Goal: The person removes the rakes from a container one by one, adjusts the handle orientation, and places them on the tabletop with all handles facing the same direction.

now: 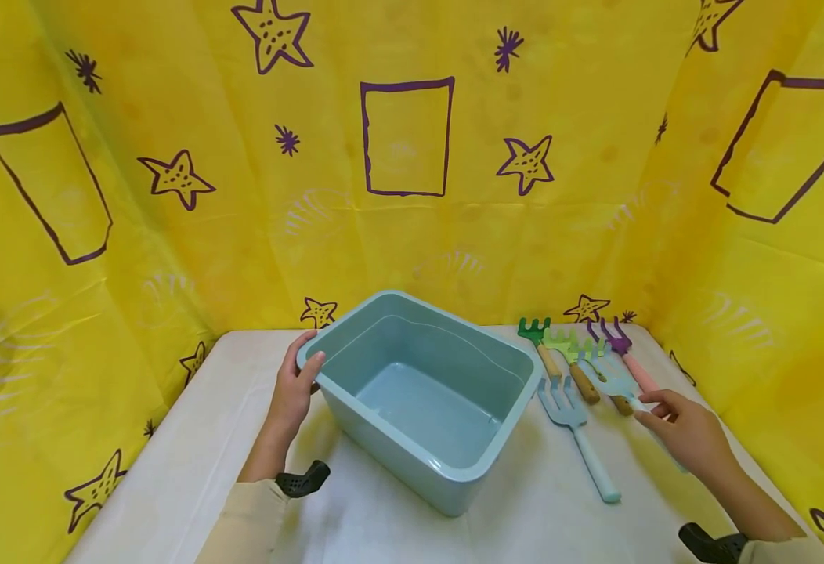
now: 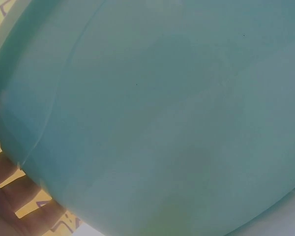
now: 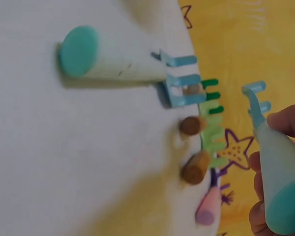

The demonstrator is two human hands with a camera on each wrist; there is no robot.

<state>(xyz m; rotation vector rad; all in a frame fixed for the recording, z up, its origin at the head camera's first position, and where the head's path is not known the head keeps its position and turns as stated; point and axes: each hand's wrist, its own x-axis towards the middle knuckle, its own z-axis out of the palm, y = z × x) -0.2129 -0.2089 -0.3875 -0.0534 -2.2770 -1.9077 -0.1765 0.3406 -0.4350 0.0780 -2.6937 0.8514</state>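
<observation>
My left hand grips the far-left corner rim of a blue-green plastic bin, thumb over the edge. In the left wrist view the bin wall fills most of the picture, with fingers along its edge. My right hand holds a light blue hand rake by its pale handle, tines pointing away. In the right wrist view this rake is raised above the table. Left of it lies a similar blue hand rake, beside the bin.
Behind lie a dark green hand rake and light green ones with wooden handles, and a purple rake with a pink handle. A white-covered table supports everything. Yellow patterned sheets enclose the back and sides.
</observation>
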